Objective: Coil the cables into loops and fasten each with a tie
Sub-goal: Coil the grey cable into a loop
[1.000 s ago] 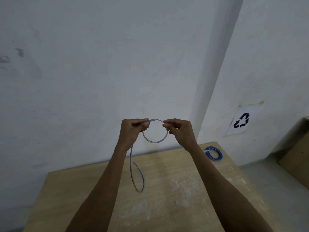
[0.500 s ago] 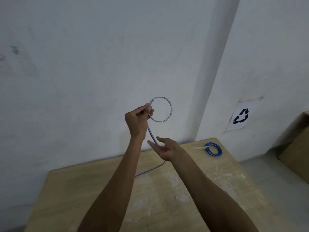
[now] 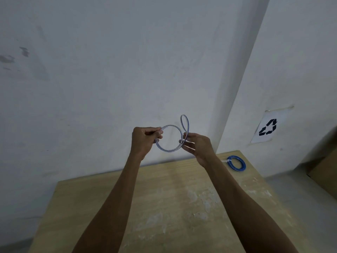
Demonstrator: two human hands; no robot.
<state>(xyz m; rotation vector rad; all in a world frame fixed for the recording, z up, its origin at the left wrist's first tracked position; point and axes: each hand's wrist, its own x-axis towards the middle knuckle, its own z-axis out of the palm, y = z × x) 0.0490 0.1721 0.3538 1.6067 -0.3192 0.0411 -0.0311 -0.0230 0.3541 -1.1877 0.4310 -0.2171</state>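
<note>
I hold a thin blue-and-white cable (image 3: 168,150) up in front of the wall, above the wooden table (image 3: 164,207). It forms one round loop between my hands. My left hand (image 3: 145,140) pinches the loop's left side. My right hand (image 3: 197,145) grips its right side, and a second, narrow loop of the same cable stands up above that hand. A blue cable coil (image 3: 236,163) fastened with a white tie lies flat at the table's far right corner.
White walls rise right behind the table, with an inner corner to the right. A paper recycling sign (image 3: 268,127) hangs on the right wall. A brown cardboard box (image 3: 322,172) stands on the floor at the right.
The hanging cable tail has been drawn up into a second loop. My right hand, open half a second ago, now grips the cable, and my left hand has come down with the first loop.
</note>
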